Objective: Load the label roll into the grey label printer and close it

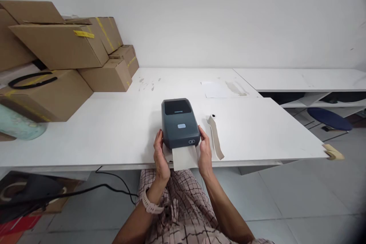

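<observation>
A dark grey label printer [178, 124] stands near the front edge of the white table, its lid closed. A blank strip of paper [184, 158] sticks out of its front and hangs past the table edge. My left hand [161, 155] is against the printer's left side, and my right hand [205, 152] is against its right front corner, so the two grip it between them. To the right of my right hand lies a small paper roll [215, 137], partly unrolled toward the table edge.
Cardboard boxes [65, 45] are stacked at the left, with a black strap [32, 80] and a pale green cylinder [21, 124] beside them. A white sheet [214, 89] lies farther back. A blue stool [328, 118] stands at the right. Black cables [94, 188] hang below the table.
</observation>
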A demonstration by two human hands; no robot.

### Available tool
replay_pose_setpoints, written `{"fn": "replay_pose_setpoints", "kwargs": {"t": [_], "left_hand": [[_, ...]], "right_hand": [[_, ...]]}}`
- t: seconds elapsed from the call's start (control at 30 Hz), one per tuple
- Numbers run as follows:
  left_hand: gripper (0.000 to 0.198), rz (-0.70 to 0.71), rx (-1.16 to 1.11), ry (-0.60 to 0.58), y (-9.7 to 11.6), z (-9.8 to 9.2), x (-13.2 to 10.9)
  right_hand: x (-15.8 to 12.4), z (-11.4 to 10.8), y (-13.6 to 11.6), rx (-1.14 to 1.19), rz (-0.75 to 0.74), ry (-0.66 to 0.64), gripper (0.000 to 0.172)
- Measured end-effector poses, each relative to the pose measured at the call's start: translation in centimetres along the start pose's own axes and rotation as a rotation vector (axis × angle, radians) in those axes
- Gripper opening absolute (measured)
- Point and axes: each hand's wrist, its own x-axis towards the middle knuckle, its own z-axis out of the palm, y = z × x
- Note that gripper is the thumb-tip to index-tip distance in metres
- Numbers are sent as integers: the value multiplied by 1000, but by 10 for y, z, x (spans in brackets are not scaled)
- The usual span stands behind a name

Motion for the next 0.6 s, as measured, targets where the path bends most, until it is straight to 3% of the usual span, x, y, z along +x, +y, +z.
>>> {"fn": "replay_pose_setpoints", "kwargs": {"t": [0.13,0.3,0.43,0.6], "left_hand": [[64,98,8,-73,20,-1,22],[51,182,113,-135,50,1,83],[51,16,270,-87,39,3,111],[63,-198,411,-130,11,-2,113]], "right_hand": [[19,-9,-24,-89,-110,-68,58],[83,-11,-72,-331,-274,-236,59],[142,10,-94,-554,-428,-259,73],[206,38,-92,-684,-504,-232,76]]}}
